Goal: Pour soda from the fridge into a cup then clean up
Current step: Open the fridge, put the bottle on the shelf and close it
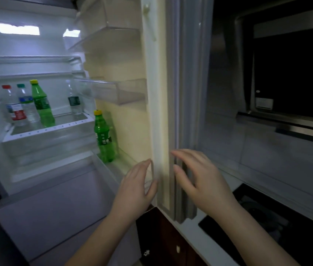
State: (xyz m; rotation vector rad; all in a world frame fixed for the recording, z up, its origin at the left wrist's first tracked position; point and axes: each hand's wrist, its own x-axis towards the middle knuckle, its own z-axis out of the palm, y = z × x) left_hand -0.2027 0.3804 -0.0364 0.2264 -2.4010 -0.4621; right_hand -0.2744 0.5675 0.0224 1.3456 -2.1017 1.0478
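The fridge stands open, its door [157,112] swung out to the right. A green soda bottle [104,137] with a yellow cap stands in the lowest door shelf. Another green soda bottle [42,104] stands on the inner shelf [56,127] among clear water bottles. My left hand [137,187] is open at the door's inner edge, fingers spread, just right of the door-shelf bottle. My right hand [198,181] is open on the other side of the door edge, near the grey seal. Neither hand holds anything. No cup is in view.
A water bottle with a red cap [12,104], one with a teal cap [26,102] and a dark-labelled one [74,100] share the inner shelf. A white drawer front [52,208] lies below. At right are a counter [267,146], a black cooktop [278,223] and a dark window.
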